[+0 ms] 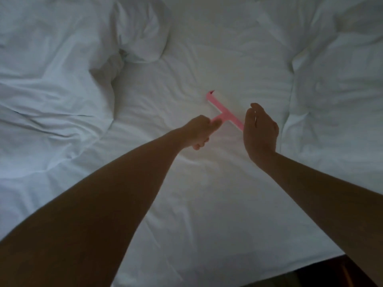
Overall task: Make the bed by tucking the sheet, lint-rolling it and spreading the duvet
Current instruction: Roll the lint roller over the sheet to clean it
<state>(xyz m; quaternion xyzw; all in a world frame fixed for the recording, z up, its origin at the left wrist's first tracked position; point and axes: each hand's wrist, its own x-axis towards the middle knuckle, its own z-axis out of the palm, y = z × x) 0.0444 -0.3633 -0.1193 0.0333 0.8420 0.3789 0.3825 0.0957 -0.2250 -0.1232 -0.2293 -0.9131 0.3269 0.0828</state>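
Note:
A pink T-shaped lint roller (222, 109) lies head-down against the white fitted sheet (196, 193) in the middle of the bed. My left hand (199, 132) grips its short handle, fingers curled round it. My right hand (260, 131) hovers just right of the roller's near end, fingers relaxed and slightly bent, holding nothing. A rumpled white duvet (51, 90) is bunched over the left side of the bed, and a second heap of white bedding (335, 90) lies on the right.
The bed's near edge (248, 280) runs across the bottom right, with dark floor (323, 274) beyond it. A puffy fold of duvet or pillow (143, 32) sits at the upper middle.

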